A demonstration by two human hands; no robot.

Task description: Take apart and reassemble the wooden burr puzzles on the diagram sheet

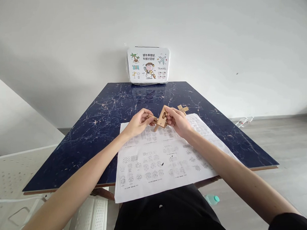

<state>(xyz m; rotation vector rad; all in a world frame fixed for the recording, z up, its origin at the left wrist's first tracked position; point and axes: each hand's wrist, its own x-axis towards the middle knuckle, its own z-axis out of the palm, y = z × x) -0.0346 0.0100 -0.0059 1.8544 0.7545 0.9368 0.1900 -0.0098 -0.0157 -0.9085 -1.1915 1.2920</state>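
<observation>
Between my hands, above the far part of a printed instruction sheet, is a light wooden puzzle piece with a cut-out hole. My right hand grips it from the right with thumb and fingers. From the left, my left hand pinches a smaller wooden stick that meets the piece; how they join is hidden. Another bit of wood sticks out below. Just beyond my right hand, a cross-shaped wooden piece lies on the table.
The dark blue marbled table reaches to the wall. A white box with cartoon prints stands at its far edge. A bottle with a green cap is below the near edge. White perforated furniture stands at the left.
</observation>
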